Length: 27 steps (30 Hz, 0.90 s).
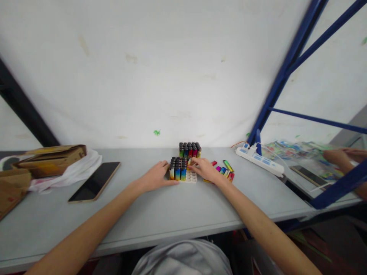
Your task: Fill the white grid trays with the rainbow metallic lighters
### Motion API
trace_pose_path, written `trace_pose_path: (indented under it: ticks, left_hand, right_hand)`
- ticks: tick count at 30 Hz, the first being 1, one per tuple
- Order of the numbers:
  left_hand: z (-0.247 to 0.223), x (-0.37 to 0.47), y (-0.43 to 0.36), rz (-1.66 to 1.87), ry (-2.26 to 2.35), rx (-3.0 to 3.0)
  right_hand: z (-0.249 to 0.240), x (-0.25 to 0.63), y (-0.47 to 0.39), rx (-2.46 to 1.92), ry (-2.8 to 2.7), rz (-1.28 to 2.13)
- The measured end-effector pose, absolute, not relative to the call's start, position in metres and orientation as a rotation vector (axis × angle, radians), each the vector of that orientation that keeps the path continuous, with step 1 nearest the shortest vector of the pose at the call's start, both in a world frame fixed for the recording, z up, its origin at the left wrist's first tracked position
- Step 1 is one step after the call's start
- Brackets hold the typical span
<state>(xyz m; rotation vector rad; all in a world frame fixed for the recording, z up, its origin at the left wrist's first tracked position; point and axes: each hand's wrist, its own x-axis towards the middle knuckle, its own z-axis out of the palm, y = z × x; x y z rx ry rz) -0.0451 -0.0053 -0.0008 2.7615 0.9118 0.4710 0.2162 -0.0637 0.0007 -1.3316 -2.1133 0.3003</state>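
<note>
Upright lighters (177, 172) with black tops and shiny rainbow bodies fill the left part of a white tray with holes (191, 178). My left hand (155, 176) curves around the tray's left side, its thumb along the front edge and its fingers beside the lighters. Over the tray's right side, my right hand (205, 169) is closed at the fingertips on a lighter (189, 162), partly hidden by the fingers. Several loose lighters (226, 172) lie to the right of that hand. Behind the tray stands another block of upright lighters (190, 149).
A phone (95, 182) lies at left near cardboard boxes (57, 160) and a white plastic bag (83, 170). At right are a power strip (259, 159) and a blue metal frame (275, 88). Beyond it, another person's hands (341, 158) show near plastic packets.
</note>
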Motion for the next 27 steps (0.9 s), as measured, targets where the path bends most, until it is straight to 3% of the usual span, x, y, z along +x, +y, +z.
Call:
trace_pose_path:
  ticks: [5,14,27]
  left_hand:
    - [0.000,-0.045,-0.006,0.475,0.934,2.749]
    - [-0.001,-0.045,-0.004,0.455,0.916,2.764]
    - [-0.002,-0.044,-0.004,0.449,0.929,2.760]
  right_hand:
    - [0.018,0.252,-0.070,-1.385,-2.061,0.221]
    - [0.008,0.313,-0.068,-2.188,-1.833,-0.022]
    - [0.005,0.297,-0.067,-2.249,-1.831,-0.034]
